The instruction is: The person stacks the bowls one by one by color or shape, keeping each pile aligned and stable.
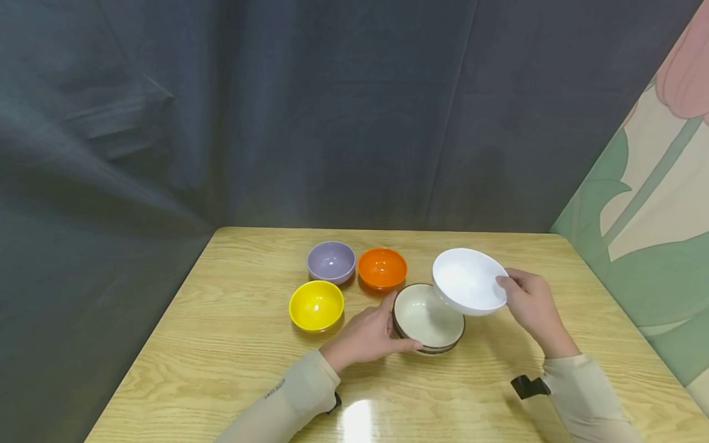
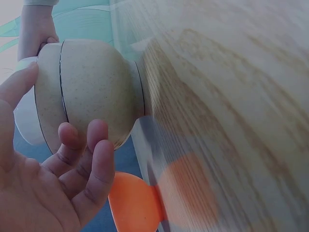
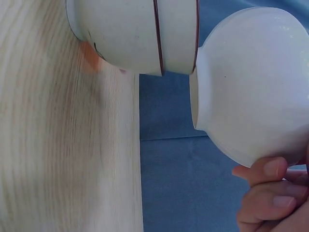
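Note:
Two nested cream bowls [image 1: 428, 315] with dark brown rims stand on the table, right of centre. My left hand [image 1: 362, 335] holds them at their left side, thumb along the near edge; in the left wrist view the fingers are bent against the outer wall of the bowls [image 2: 94, 82]. My right hand [image 1: 533, 307] pinches a white bowl [image 1: 468, 280] by its right rim. This white bowl is held up and tilted, just above the right back edge of the cream stack. In the right wrist view its underside [image 3: 256, 82] and foot ring show beside the cream rims.
An orange bowl [image 1: 382, 269] stands behind the cream stack. To its left is a purple bowl [image 1: 331, 261], with a yellow bowl [image 1: 316, 306] in front of it. The wooden table [image 1: 221, 369] ends at a dark curtain [image 1: 343, 123]; a flower-patterned wall [image 1: 659, 246] is at right.

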`<move>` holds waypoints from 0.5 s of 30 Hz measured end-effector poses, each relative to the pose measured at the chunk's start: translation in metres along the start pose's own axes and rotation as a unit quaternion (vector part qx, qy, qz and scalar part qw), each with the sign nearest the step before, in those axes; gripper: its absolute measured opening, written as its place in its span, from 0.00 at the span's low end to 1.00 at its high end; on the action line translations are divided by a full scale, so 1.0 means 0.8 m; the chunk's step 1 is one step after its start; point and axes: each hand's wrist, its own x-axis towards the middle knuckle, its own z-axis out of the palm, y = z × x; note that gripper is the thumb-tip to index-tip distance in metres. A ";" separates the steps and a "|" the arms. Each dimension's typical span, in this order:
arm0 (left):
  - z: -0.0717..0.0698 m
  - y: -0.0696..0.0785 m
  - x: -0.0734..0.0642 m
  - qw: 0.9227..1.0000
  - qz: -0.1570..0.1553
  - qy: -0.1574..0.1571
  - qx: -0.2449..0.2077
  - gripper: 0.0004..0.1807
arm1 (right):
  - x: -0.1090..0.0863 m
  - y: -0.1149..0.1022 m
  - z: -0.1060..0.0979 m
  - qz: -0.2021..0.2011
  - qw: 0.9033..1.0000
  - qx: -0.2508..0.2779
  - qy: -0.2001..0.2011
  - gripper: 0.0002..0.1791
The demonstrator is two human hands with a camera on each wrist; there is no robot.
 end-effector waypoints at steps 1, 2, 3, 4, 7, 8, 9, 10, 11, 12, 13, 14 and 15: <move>0.000 0.000 0.000 1.000 -0.001 -0.001 0.001 0.60 | -0.001 0.000 0.001 0.001 1.000 0.001 -0.001 0.26; 0.000 0.000 0.000 1.000 -0.002 -0.002 0.003 0.60 | -0.001 0.000 0.002 0.001 1.000 0.001 -0.001 0.26; 0.000 -0.001 0.000 1.000 -0.002 -0.003 0.005 0.60 | -0.002 0.000 0.002 0.000 1.000 0.001 -0.003 0.25; 0.001 -0.001 0.001 1.000 -0.003 -0.003 0.006 0.60 | -0.002 0.000 0.003 -0.001 1.000 0.001 -0.003 0.25; 0.001 -0.001 0.001 1.000 -0.003 -0.001 0.013 0.61 | -0.004 -0.002 0.005 -0.005 1.000 0.005 -0.009 0.24; 0.001 -0.001 0.001 1.000 -0.003 0.000 0.016 0.61 | -0.005 -0.003 0.006 -0.007 1.000 0.006 -0.011 0.24; 0.001 -0.001 0.000 1.000 -0.002 0.001 0.018 0.61 | -0.006 -0.004 0.006 -0.009 1.000 0.008 -0.013 0.24; 0.001 0.000 0.000 1.000 -0.002 0.003 0.021 0.61 | -0.007 -0.006 0.007 -0.011 1.000 0.010 -0.014 0.24; 0.001 0.000 0.000 1.000 -0.002 0.004 0.024 0.61 | -0.008 -0.007 0.007 -0.013 1.000 0.011 -0.015 0.23; 0.001 0.000 0.000 1.000 -0.001 0.006 0.027 0.61 | -0.009 -0.009 0.008 -0.014 1.000 0.012 -0.016 0.23; 0.001 0.000 0.000 1.000 0.000 0.007 0.029 0.61 | -0.010 -0.010 0.008 -0.015 1.000 0.012 -0.017 0.23; 0.001 0.000 -0.001 1.000 0.000 0.007 0.029 0.61 | -0.011 -0.011 0.009 -0.017 1.000 0.013 -0.017 0.22; 0.001 0.000 -0.001 1.000 0.001 0.008 0.028 0.61 | -0.012 -0.013 0.009 -0.019 1.000 0.013 -0.017 0.22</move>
